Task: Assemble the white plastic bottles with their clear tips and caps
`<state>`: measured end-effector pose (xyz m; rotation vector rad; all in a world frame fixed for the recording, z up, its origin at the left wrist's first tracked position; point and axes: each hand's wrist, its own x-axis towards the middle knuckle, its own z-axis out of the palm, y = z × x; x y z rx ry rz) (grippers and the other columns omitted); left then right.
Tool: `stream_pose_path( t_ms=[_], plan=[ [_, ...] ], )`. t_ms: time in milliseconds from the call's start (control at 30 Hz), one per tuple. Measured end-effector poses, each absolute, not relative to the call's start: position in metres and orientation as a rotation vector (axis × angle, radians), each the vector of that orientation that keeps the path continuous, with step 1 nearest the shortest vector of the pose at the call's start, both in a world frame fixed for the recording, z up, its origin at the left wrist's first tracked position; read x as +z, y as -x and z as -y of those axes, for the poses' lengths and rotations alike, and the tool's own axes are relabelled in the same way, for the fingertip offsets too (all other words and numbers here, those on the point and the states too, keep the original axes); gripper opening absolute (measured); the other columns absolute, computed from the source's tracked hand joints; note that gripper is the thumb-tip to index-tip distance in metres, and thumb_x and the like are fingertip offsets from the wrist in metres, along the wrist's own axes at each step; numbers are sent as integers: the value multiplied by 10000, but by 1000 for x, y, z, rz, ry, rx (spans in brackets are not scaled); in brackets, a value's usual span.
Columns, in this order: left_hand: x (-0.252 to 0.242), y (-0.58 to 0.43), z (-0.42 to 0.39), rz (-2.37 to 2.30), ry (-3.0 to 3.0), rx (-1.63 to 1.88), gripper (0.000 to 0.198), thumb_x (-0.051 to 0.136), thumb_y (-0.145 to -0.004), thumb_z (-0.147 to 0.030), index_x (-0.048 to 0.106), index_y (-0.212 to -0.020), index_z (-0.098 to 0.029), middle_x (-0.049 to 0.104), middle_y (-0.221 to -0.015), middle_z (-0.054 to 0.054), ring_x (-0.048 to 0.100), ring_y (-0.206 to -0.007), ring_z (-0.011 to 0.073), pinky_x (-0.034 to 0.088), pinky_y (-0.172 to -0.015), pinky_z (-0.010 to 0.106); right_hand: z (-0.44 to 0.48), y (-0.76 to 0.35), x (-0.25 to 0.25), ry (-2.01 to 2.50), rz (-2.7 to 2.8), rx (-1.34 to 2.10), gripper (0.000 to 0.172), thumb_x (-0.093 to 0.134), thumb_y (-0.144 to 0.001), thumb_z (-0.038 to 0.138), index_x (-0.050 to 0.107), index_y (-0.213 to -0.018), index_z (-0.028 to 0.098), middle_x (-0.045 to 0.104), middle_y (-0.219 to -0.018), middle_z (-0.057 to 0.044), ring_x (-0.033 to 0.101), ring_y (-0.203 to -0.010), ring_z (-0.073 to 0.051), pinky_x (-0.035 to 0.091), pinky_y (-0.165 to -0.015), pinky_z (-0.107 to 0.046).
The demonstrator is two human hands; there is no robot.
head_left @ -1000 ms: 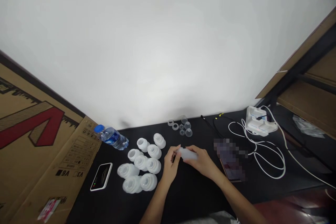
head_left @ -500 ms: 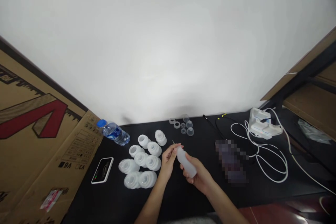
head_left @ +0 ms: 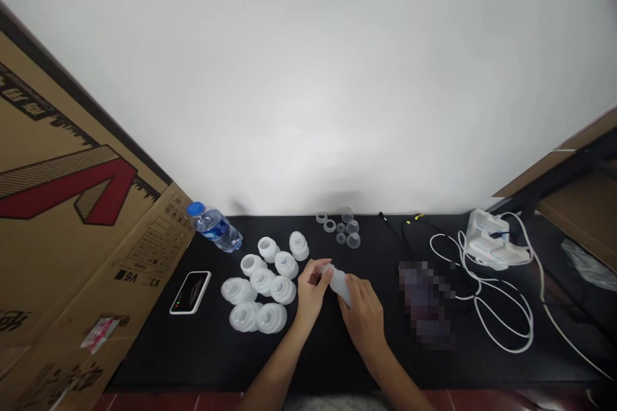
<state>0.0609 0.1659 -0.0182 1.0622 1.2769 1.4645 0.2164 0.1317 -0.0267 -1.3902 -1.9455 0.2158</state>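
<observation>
A translucent white bottle (head_left: 341,284) lies tilted between my hands, over the black table. My right hand (head_left: 364,314) is wrapped round its lower body and hides much of it. At its upper left end, my left hand (head_left: 312,282) is closed, thumb and fingers pinching a small clear part (head_left: 328,268) against the bottle. The exact shape of that part is too small to make out. Left of my left hand stand several squat white bottles (head_left: 283,289) with stepped tops. Two of them, including one open-mouthed bottle (head_left: 267,248), show round openings.
Small clear rings (head_left: 329,225) and clear domed caps (head_left: 353,241) lie near the wall. At left are a water bottle (head_left: 216,229), a white-framed device (head_left: 191,293) and a large carton (head_left: 144,250). A blurred object (head_left: 424,305), white cable (head_left: 501,347) and white charger (head_left: 494,241) are at right.
My left hand has come against the bottle's end with a small clear part. My right hand has turned over, its back now facing up and covering more of the bottle. The view has shifted slightly.
</observation>
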Motion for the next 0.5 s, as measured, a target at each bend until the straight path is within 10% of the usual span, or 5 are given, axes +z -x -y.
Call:
stream_pose_path(
  t_ms=[500],
  plan=[
    [-23,-51,-166,-1211,-1224,1469,343,703,-1019,-478,818,-1246,-248,696,-1028,73,654,-921,223,544,-836,335,-140,-224,-12,1426,1956,266,316,609,-1072,383,653,-1360,261,751,-1181,-181,706,-1031,-372,612,-867,-520]
  ],
)
